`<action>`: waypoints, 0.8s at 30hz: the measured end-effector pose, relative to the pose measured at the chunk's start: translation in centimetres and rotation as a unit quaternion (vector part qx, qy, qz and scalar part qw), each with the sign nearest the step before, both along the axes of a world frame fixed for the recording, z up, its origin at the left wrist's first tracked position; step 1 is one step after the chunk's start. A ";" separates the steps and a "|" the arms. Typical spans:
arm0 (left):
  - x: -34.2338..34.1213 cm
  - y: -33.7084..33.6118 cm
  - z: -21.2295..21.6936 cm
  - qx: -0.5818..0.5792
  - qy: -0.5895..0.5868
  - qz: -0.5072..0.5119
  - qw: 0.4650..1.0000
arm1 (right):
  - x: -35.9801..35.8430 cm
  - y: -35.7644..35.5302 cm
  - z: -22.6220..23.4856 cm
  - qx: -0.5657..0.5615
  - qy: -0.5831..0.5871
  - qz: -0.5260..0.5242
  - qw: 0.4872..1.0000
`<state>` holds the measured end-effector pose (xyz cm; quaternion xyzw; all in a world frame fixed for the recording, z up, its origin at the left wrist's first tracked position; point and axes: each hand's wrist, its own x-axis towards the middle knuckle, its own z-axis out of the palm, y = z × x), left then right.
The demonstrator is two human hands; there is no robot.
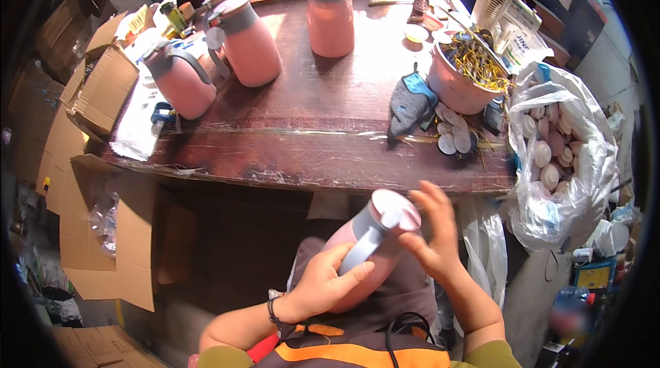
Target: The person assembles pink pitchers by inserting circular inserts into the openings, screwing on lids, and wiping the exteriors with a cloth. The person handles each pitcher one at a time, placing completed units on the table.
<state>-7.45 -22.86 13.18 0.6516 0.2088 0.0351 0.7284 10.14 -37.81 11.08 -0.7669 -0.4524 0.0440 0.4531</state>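
I hold a pink jug (375, 241) with a grey handle and a pink lid on my lap, below the table's near edge. My left hand (323, 282) wraps around its body and handle. At the jug's top, my right hand (433, 230) has its fingers against the lid's edge. On the dark wooden table (309, 134) stand more pink jugs: one at the left (180, 80), one beside it (246, 39) and one without a lid (330, 16) further back.
A pink bowl (459, 78) of gold metal parts stands at the table's right, with a grey glove (411, 103) and round discs (454, 135) next to it. A clear bag of lids (560, 155) hangs at the right. Cardboard boxes (96, 86) stand at the left.
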 end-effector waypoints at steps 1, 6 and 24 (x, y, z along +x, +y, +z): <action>0.3 0.0 -0.1 0.039 -0.041 0.049 0.997 | -0.5 -0.4 0.2 0.052 0.002 -0.035 0.998; 0.3 -2.0 -2.1 -0.031 -0.069 0.125 0.989 | -4.2 -1.3 0.0 0.020 0.263 0.075 0.962; 0.5 -2.5 -2.4 -0.139 -0.031 0.131 0.981 | -4.5 -1.9 -3.1 0.016 0.182 0.039 0.982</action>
